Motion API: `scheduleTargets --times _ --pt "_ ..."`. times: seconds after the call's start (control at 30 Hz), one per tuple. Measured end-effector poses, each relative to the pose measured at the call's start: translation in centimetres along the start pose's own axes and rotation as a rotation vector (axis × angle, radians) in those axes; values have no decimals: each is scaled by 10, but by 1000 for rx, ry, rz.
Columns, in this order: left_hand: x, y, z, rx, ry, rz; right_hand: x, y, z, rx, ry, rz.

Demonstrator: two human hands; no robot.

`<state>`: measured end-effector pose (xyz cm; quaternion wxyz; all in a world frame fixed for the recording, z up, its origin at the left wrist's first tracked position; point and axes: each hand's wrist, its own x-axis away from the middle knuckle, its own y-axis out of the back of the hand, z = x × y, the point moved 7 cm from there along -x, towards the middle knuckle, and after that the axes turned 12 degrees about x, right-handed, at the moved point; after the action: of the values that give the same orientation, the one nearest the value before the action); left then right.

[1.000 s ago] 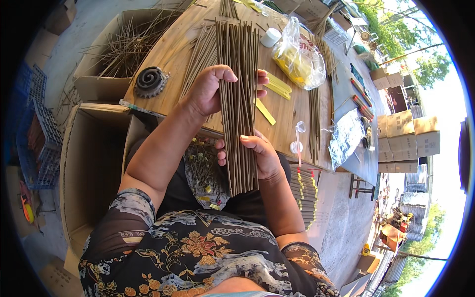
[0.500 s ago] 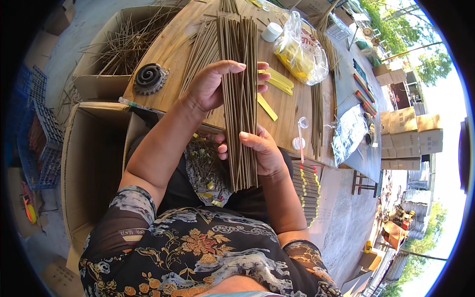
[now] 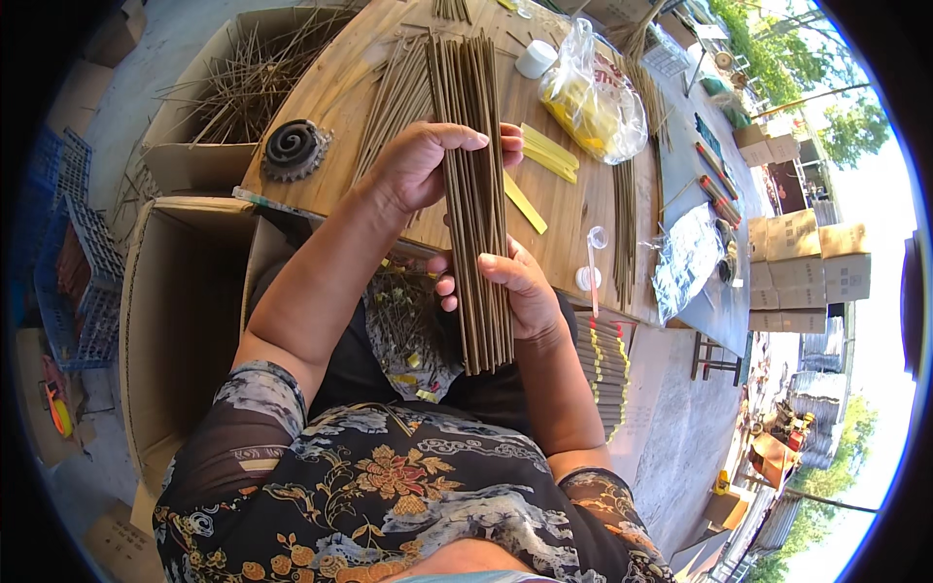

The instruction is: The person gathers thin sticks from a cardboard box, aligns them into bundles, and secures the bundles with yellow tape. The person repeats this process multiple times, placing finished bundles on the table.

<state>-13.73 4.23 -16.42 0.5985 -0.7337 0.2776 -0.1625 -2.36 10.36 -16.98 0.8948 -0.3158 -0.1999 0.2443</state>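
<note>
Upright in front of me, both hands grip a thick bundle of thin brown incense sticks (image 3: 474,214). My left hand (image 3: 413,167) is wrapped round its upper part, thumb across the front and fingertips showing on the far side. Lower down, my right hand (image 3: 527,296) closes round the bundle from the right, its thumb on the front. Behind the bundle, more loose incense sticks (image 3: 394,107) lie on the wooden table (image 3: 573,228). Yellow paper strips (image 3: 550,155) rest on the table just right of the bundle.
A clear bag with yellow contents (image 3: 595,107) and a white jar (image 3: 535,59) stand on the table. To the left are a black spiral coil (image 3: 294,151), a carton of sticks (image 3: 194,170) and an open carton (image 3: 180,321). Banded bundles (image 3: 601,369) sit below the table's right side.
The bundle's lower end has shifted slightly right, and its upper sticks lie closer together. My left fingers have curled in more round it.
</note>
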Motion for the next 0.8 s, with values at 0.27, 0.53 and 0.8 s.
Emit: scheduleTargets --times 0.27,0.53,0.8 --pt "0 6 -5 -80 -36 -66 -2 4 0 223 -12 -102" --pt "1 12 -15 -41 -98 -158 -3 23 10 434 93 -274" --pt "-1 21 -30 -85 -185 -145 8 32 29 731 202 -506"
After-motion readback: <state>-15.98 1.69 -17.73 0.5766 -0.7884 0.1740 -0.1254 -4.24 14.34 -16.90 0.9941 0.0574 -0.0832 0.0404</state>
